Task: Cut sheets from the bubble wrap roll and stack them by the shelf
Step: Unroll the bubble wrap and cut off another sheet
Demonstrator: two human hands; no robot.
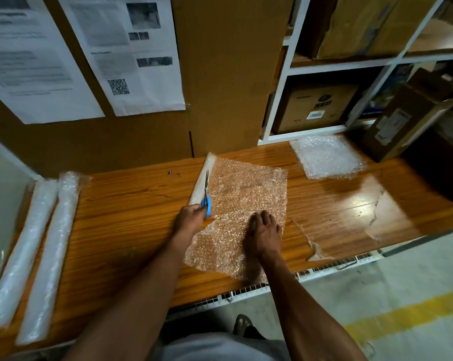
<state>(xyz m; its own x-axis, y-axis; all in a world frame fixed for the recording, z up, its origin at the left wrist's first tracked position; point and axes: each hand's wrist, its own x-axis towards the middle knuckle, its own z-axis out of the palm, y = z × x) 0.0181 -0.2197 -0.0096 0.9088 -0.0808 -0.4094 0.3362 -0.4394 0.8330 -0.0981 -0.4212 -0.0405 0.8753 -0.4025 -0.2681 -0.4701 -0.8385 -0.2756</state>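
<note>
A bubble wrap roll (202,178) lies on the wooden table (131,204) with a sheet (246,194) unrolled to its right. My left hand (190,217) grips blue-handled scissors (206,196) whose blades point away along the roll's edge, over the sheet. My right hand (263,234) presses flat on the near part of the sheet with straight fingers. A stack of cut sheets (327,157) lies at the back right, by the white shelf (280,100).
Two more wrapped rolls (48,246) lie along the table's left end. Cardboard boxes (413,118) stand at the right on the table and in the shelf. A cardboard wall with papers rises behind. A torn clear film (350,220) covers the table's right part.
</note>
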